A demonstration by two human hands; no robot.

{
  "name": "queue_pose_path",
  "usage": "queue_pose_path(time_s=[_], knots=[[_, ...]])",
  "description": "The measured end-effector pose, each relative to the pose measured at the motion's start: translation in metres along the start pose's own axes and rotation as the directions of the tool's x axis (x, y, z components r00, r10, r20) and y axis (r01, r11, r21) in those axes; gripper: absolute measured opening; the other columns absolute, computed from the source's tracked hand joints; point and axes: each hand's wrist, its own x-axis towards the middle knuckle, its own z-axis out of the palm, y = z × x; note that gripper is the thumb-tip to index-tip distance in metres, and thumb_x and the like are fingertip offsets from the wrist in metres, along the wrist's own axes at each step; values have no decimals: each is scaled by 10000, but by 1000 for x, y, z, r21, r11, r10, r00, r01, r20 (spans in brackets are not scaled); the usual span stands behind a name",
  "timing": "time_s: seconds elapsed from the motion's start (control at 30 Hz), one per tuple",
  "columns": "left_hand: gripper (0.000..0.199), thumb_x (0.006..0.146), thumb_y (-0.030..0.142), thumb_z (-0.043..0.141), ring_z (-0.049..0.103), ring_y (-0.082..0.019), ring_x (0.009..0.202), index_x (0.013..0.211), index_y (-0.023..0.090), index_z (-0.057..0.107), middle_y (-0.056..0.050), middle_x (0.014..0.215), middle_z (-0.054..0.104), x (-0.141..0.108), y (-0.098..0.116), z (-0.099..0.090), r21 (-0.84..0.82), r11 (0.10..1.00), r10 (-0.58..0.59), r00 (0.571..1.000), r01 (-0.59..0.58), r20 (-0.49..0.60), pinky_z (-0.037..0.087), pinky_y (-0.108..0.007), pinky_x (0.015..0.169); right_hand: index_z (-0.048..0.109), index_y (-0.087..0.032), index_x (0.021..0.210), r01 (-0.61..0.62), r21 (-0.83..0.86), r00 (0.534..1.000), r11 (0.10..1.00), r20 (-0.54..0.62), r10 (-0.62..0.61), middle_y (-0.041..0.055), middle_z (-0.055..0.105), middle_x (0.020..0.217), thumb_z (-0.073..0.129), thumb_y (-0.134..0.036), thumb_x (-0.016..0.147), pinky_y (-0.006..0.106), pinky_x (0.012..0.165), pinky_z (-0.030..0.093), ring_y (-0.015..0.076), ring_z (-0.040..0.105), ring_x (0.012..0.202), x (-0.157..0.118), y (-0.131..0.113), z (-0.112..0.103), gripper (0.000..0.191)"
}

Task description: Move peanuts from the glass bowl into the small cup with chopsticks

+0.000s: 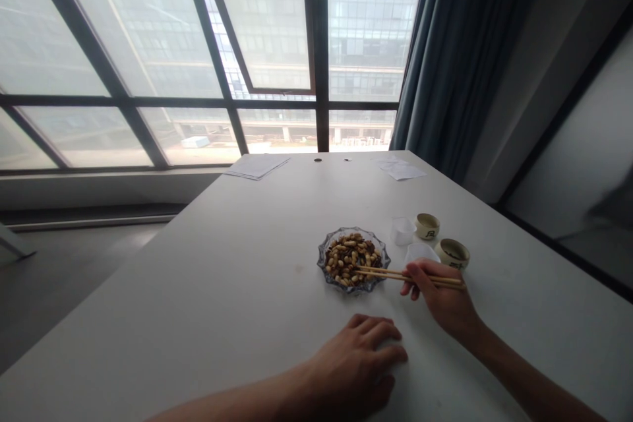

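A pair of wooden chopsticks (395,274) is gripped in my right hand (438,293), their tips reaching into the nuts. The nuts (352,257), which look like peanuts in shells with darker pieces among them, fill a scalloped glass bowl (324,275). Below the bowl, my left hand (363,353) rests on the table with nothing visible in it, its fingers loosely bent and slightly apart. Just beyond my right hand stand a small ceramic cup (453,252) with dark contents and a clear plastic container (420,252), partly covered by the hand.
Another ceramic cup (427,227) and a clear plastic cup (403,231) stand farther back on the white table (237,290). Papers (257,166) lie at the far left corner, and more sheets (401,169) at the far right. Windows and a dark curtain (445,46) border the table.
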Motion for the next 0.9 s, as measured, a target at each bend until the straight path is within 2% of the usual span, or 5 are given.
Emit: queue_pose_path(time_s=[0.17, 0.4, 0.6, 0.8, 0.9], knots=[[353, 1074, 300, 704, 608, -315, 1499, 1415, 276, 614, -85, 1556, 663, 0, 0, 1, 3, 1000, 2, 1000, -2, 7, 429, -470, 1285, 797, -210, 775, 12, -10, 1000, 1000, -13, -12, 62, 783, 662, 689, -668, 1074, 274, 514, 522, 166, 639, 525, -1, 4, -1, 558], [359, 1081, 300, 694, 608, -320, 1501, 1428, 279, 605, -90, 1561, 661, -1, 0, 0, 1, 1000, 7, 1000, -7, 8, 423, -468, 1284, 830, -204, 831, -13, 7, 1000, 1000, 6, 13, 93, 841, 734, 780, -683, 1005, 291, 536, 605, 193, 720, 557, 3, -2, -8, 512], [348, 1085, 303, 692, 606, -317, 1501, 1423, 276, 614, -87, 1552, 666, -1, 0, 0, -10, 1000, 4, 1000, -4, 7, 424, -466, 1285, 842, -195, 841, -33, 16, 999, 999, -16, 33, 94, 827, 696, 772, -703, 1003, 285, 505, 588, 185, 699, 524, 6, 0, -11, 538], [375, 1078, 305, 710, 602, -328, 1504, 1441, 283, 623, -84, 1559, 662, 0, 0, 1, -10, 1000, -5, 1000, 5, 6, 428, -478, 1293, 831, -204, 824, -7, 11, 999, 1000, 44, 6, 86, 821, 696, 743, -707, 1019, 280, 512, 584, 181, 694, 536, 8, 0, -10, 547], [365, 1082, 311, 708, 607, -321, 1501, 1436, 281, 624, -83, 1555, 665, 0, 0, 1, -3, 1000, 0, 1000, 0, -1, 427, -469, 1295, 829, -200, 813, -4, 29, 1000, 1000, 26, 3, 85, 812, 681, 747, -714, 1012, 272, 497, 568, 175, 684, 524, 9, 0, -8, 557]])
